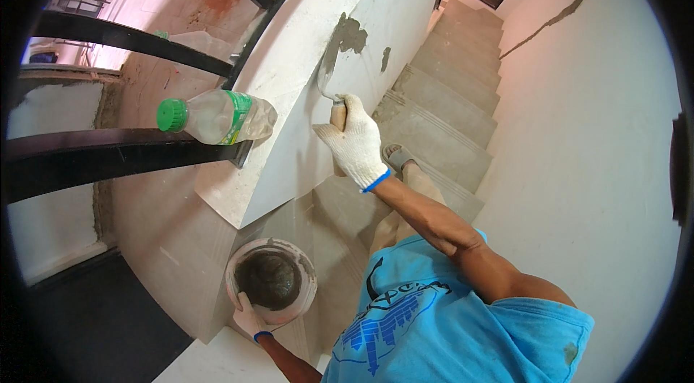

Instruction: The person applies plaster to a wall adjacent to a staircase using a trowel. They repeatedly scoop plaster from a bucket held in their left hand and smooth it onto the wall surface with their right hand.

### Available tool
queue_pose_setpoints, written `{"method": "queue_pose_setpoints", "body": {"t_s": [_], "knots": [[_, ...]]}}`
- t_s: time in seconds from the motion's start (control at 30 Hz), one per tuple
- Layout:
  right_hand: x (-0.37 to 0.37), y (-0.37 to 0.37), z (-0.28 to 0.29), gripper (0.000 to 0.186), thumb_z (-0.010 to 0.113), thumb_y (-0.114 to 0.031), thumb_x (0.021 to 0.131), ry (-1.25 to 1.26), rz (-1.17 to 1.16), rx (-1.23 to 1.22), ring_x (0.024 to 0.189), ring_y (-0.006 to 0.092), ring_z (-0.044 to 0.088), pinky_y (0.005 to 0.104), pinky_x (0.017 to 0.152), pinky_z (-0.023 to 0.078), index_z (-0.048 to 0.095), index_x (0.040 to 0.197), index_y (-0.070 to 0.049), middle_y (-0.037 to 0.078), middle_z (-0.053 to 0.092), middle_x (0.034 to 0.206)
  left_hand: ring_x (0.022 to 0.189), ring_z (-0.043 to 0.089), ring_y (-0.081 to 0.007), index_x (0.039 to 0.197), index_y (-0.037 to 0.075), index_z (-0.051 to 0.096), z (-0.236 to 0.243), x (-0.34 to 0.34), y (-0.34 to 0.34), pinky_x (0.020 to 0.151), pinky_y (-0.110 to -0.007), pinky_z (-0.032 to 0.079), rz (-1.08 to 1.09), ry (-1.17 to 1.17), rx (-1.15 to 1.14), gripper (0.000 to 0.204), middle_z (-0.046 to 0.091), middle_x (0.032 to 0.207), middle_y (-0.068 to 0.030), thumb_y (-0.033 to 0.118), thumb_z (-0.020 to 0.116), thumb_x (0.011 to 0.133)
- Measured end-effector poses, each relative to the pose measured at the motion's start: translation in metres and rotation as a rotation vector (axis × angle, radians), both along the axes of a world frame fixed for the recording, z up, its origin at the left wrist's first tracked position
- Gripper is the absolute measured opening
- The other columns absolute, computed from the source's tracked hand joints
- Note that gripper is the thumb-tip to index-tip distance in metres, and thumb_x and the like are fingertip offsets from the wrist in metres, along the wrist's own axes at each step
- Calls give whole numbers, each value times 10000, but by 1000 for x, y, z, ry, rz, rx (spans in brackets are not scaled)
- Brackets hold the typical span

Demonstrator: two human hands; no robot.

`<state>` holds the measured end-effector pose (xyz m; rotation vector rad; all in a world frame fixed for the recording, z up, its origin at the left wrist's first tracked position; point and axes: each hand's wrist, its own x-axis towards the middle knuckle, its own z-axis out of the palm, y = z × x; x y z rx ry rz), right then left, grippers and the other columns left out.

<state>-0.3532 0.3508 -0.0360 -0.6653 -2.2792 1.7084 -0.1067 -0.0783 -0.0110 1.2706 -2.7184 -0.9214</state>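
In a white knit glove with a blue cuff, my right hand point(354, 139) is closed around the wooden handle of a trowel point(338, 117). The trowel's metal blade lies against the white side of the low stair wall point(278, 159), next to a grey patch of wet mortar point(350, 35). A smaller smear point(385, 59) sits to the right of that patch. Lower down, my gloved left hand point(249, 316) grips the rim of a round bucket point(309, 267) from its left side. Grey mortar point(269, 279) lies inside the bucket.
A plastic bottle with a green cap point(217, 117) lies on the wall's top beside black railing bars point(108, 159). Tiled stairs point(448, 119) run away to the upper right. A white wall point(585, 166) with a mortar-filled streak point(546, 25) bounds the right side. My sandalled foot point(397, 157) stands on a step.
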Motion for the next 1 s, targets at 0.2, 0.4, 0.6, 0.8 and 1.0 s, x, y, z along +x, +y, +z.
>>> {"method": "queue_pose_setpoints", "body": {"t_s": [0.2, 0.4, 0.6, 0.8, 1.0], "knots": [[14, 21, -11, 622, 820, -283, 784, -20, -6, 13, 905, 436, 692, 482, 799, 548, 559, 1286, -27, 235, 695, 975, 944, 698, -263, 1176, -181, 681, 10, -6, 5, 864, -386, 527, 4, -106, -35, 634, 765, 1076, -206, 426, 643, 998], [0, 22, -23, 617, 812, -282, 791, -80, -30, 17, 933, 440, 697, 485, 821, 551, 560, 1294, -28, 250, 701, 994, 938, 702, -264, 1153, -183, 689, 13, -8, 11, 857, -392, 529, 13, -95, -38, 664, 766, 1051, -213, 458, 651, 988], [-5, 6, -20, 597, 803, -277, 801, -56, -24, 10, 934, 443, 694, 490, 824, 550, 561, 1292, -39, 249, 696, 996, 943, 701, -255, 1157, -176, 692, 3, -2, 3, 859, -387, 531, 8, -39, -12, 644, 767, 1057, -204, 444, 646, 991], [5, 6, -6, 596, 802, -280, 801, -58, 19, -9, 906, 443, 695, 488, 799, 550, 563, 1282, -23, 247, 687, 955, 947, 699, -253, 1162, -165, 697, -2, 2, -3, 865, -381, 530, -4, -27, -39, 618, 769, 1053, -196, 427, 640, 995], [3, 21, -16, 597, 795, -287, 801, -62, -21, 18, 886, 452, 693, 494, 778, 549, 562, 1279, -16, 253, 690, 929, 912, 680, -242, 1149, -167, 698, 1, 0, -2, 847, -384, 525, 9, -51, -38, 628, 763, 1026, -189, 437, 648, 984]]}}
